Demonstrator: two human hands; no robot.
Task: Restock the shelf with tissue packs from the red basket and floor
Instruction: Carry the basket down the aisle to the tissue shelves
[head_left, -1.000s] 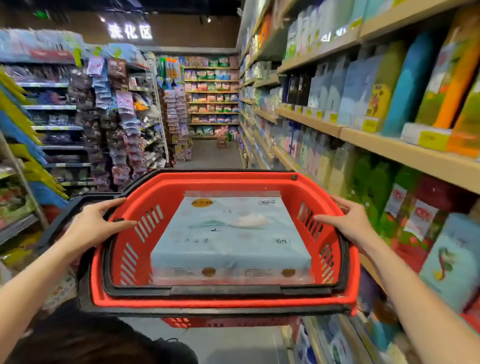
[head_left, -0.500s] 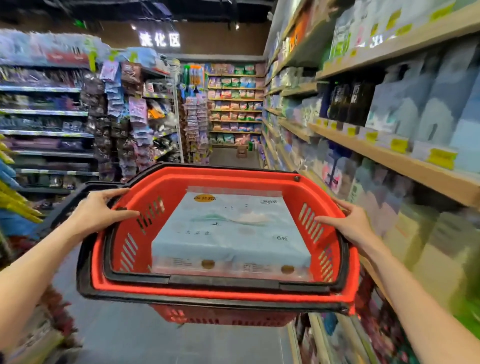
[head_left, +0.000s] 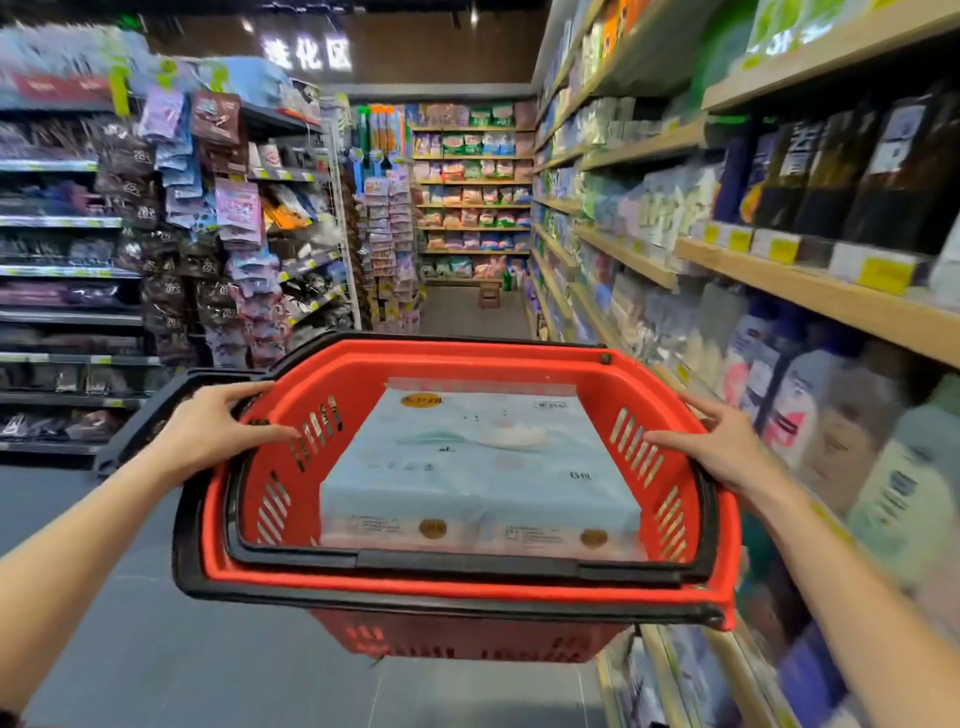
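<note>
I hold a red basket with black handles up in front of me, above the aisle floor. My left hand grips its left rim and my right hand grips its right rim. A large pale blue tissue pack lies flat inside and fills most of the bottom. Wooden shelves on the right run along the aisle, full of packs and bottles.
On the left, metal shelving and a hanging rack of small packets border the aisle. The grey floor runs ahead to a back wall of shelves. A small stool stands at the far end.
The view has slid forward along the aisle and swung a little right, so the right-hand shelves show different goods. Both hands keep the same grip on the basket.
</note>
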